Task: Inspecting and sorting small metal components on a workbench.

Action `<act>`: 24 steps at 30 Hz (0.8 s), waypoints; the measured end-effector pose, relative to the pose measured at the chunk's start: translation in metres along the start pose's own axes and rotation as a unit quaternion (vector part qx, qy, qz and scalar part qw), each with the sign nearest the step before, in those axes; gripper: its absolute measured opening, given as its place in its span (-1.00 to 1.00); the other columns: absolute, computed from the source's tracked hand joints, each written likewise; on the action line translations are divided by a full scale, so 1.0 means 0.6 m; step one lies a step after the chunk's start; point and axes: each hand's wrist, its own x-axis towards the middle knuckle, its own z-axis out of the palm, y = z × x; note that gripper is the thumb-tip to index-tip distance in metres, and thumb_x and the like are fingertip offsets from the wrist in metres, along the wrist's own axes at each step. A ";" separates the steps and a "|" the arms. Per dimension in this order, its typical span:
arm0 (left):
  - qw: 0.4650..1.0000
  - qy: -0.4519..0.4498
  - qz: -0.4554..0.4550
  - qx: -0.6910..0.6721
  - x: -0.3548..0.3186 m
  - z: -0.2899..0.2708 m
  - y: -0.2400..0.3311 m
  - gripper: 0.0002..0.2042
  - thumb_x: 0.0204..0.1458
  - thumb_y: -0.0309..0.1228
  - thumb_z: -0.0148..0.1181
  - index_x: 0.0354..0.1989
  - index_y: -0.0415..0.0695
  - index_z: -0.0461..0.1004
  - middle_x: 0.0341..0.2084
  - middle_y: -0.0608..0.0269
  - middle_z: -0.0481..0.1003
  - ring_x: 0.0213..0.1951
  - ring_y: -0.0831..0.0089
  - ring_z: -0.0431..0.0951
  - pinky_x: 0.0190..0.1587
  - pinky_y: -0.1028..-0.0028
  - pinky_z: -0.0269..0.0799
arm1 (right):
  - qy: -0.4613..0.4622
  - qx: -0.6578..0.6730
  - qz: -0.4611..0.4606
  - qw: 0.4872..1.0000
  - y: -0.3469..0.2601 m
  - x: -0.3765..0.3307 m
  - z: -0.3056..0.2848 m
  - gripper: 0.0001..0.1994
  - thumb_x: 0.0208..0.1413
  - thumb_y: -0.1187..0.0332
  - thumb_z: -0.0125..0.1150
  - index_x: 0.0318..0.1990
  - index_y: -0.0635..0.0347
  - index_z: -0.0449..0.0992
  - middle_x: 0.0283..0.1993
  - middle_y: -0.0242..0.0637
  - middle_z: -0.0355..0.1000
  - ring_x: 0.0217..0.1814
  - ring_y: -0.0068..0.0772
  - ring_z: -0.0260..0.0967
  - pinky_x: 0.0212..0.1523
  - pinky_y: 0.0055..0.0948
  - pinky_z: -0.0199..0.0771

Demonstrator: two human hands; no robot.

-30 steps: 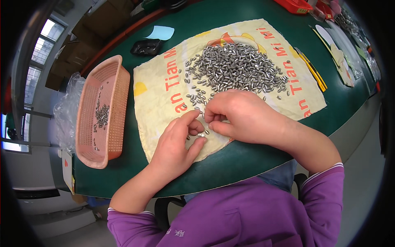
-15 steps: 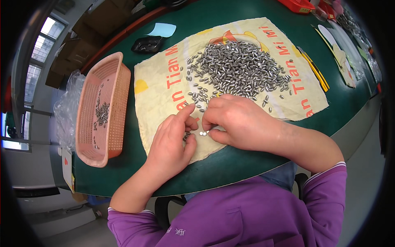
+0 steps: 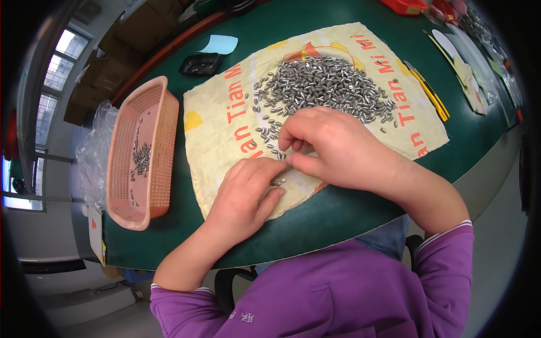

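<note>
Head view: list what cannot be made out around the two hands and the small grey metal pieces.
- Whatever sits between the fingertips, head view: the right hand curls over it, touching the left hand.
- Exact shape of the small grey metal pieces heaped on the yellow printed cloth: too small.
- Pieces in the pink plastic mesh basket: too small to count.
- Items at the green table's far right: bent and cut off by the fisheye rim.

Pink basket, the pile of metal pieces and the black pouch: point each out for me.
Pink basket (image 3: pixel 159 107): head view, on its right wall.
Pile of metal pieces (image 3: pixel 329 84): head view, middle of the heap on the cloth.
Black pouch (image 3: pixel 200 65): head view, its centre, on the green table.
</note>
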 end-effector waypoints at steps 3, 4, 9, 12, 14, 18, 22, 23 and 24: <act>0.994 -0.001 0.095 0.046 0.004 0.001 -0.004 -0.61 -0.10 -0.63 0.38 -0.02 -0.18 0.52 -0.19 0.17 0.52 -0.17 0.21 0.52 -0.10 0.31 0.46 | 0.030 -0.013 0.003 0.999 0.005 0.003 0.010 -0.86 0.01 0.42 0.29 -0.25 0.16 0.54 -0.28 -0.28 0.50 -0.19 -0.22 0.48 -0.13 -0.24 0.50; 0.994 0.005 0.098 0.050 0.004 0.003 -0.006 -0.67 -0.09 -0.63 0.37 -0.10 -0.18 0.54 -0.21 0.18 0.52 -0.17 0.21 0.52 -0.12 0.30 0.46 | 0.042 -0.009 -0.005 0.999 0.007 0.003 0.016 -0.87 0.02 0.42 0.28 -0.26 0.16 0.54 -0.29 -0.28 0.50 -0.19 -0.22 0.48 -0.13 -0.25 0.50; 0.991 0.008 0.112 0.074 0.006 0.001 -0.008 -0.79 -0.06 -0.64 0.34 -0.22 -0.18 0.56 -0.24 0.19 0.52 -0.19 0.24 0.53 -0.12 0.33 0.46 | 0.033 -0.020 0.002 0.999 0.000 0.007 0.017 -0.87 0.03 0.43 0.29 -0.24 0.15 0.56 -0.30 -0.28 0.50 -0.20 -0.23 0.49 -0.13 -0.26 0.50; 0.995 0.053 0.017 -0.080 0.006 -0.018 -0.005 -0.84 0.04 -0.66 0.28 -0.21 -0.19 0.55 -0.24 0.21 0.52 -0.17 0.34 0.53 -0.09 0.39 0.46 | 0.037 -0.002 0.007 0.999 -0.002 0.007 0.013 -0.86 0.03 0.43 0.29 -0.22 0.16 0.57 -0.29 -0.27 0.51 -0.19 -0.24 0.50 -0.14 -0.27 0.51; 0.862 0.093 -0.198 -0.457 -0.005 -0.032 -0.017 -0.83 0.19 -0.44 0.29 -0.09 -0.17 0.51 -0.20 0.30 0.53 -0.16 0.51 0.50 -0.08 0.48 0.45 | 0.045 0.000 -0.012 0.999 -0.003 0.008 0.010 -0.85 0.04 0.43 0.29 -0.22 0.17 0.58 -0.28 -0.26 0.51 -0.19 -0.25 0.50 -0.14 -0.26 0.51; 0.676 0.070 -0.164 -0.715 -0.003 -0.050 -0.063 -0.73 0.25 -0.23 0.24 -0.06 -0.16 0.47 -0.24 0.33 0.42 -0.24 0.54 0.35 -0.09 0.53 0.37 | 0.037 -0.001 -0.010 0.999 0.000 0.008 0.016 -0.86 0.04 0.43 0.29 -0.23 0.17 0.58 -0.30 -0.26 0.51 -0.20 -0.22 0.50 -0.13 -0.25 0.50; 0.619 0.078 -0.143 -0.768 -0.004 -0.051 -0.078 -0.74 0.28 -0.24 0.19 -0.03 -0.13 0.43 -0.22 0.33 0.38 -0.26 0.58 0.33 -0.13 0.55 0.34 | 0.008 0.004 0.007 1.000 0.001 0.004 0.014 -0.87 0.07 0.38 0.25 -0.23 0.13 0.59 -0.28 -0.24 0.51 -0.12 -0.13 0.48 -0.08 -0.16 0.49; 0.606 0.079 -0.138 -0.779 -0.003 -0.053 -0.079 -0.75 0.28 -0.24 0.18 -0.03 -0.13 0.43 -0.22 0.33 0.37 -0.27 0.59 0.33 -0.15 0.56 0.34 | 0.007 0.003 0.007 1.000 0.000 0.003 0.013 -0.87 0.07 0.38 0.25 -0.22 0.13 0.59 -0.27 -0.24 0.51 -0.12 -0.13 0.48 -0.07 -0.16 0.49; 0.611 0.090 -0.140 -0.774 -0.003 -0.057 -0.078 -0.76 0.29 -0.25 0.18 -0.03 -0.12 0.43 -0.22 0.33 0.37 -0.29 0.62 0.32 -0.18 0.59 0.32 | 0.005 0.002 0.007 1.000 0.000 0.003 0.013 -0.87 0.07 0.38 0.25 -0.22 0.13 0.59 -0.26 -0.23 0.51 -0.11 -0.13 0.47 -0.07 -0.16 0.49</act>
